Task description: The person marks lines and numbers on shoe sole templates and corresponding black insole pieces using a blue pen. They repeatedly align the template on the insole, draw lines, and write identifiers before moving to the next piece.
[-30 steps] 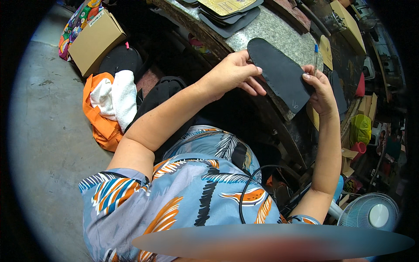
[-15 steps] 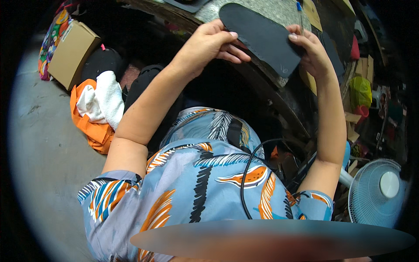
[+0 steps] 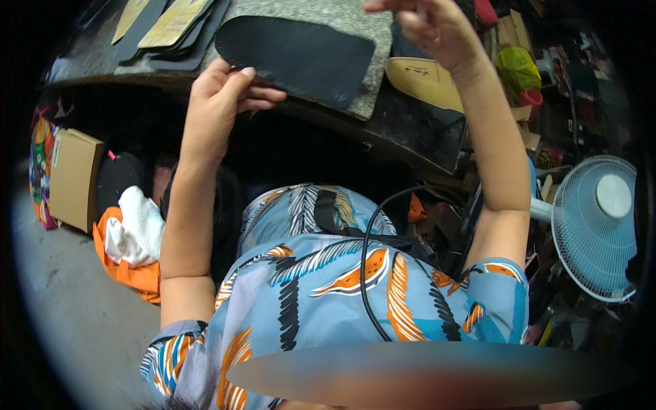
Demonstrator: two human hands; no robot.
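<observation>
My left hand [image 3: 222, 96] grips a black, sole-shaped flat piece [image 3: 297, 58] by its near left edge, thumb on top. The piece has a rounded left end, a straighter right end and small marks along its rim. It is held over the near part of a speckled stone slab [image 3: 273, 8]. My right hand [image 3: 437, 31] is raised to the right of the piece, apart from it, partly cut off by the upper edge. Its fingers are bent around a slim pen [image 3: 421, 11], of which only a pale sliver shows.
Stacked black and tan sole pieces [image 3: 174, 27] lie left on the bench. A tan sole piece [image 3: 427, 82] lies right of the slab. A fan [image 3: 594, 225] stands at right. Left, on the floor side, are a cardboard box [image 3: 74, 179] and a white cloth [image 3: 137, 229] over orange fabric.
My right hand has let go of the black piece and moved up, away from it. My left hand has turned the piece flatter and shifted left in view. The head view has turned.
</observation>
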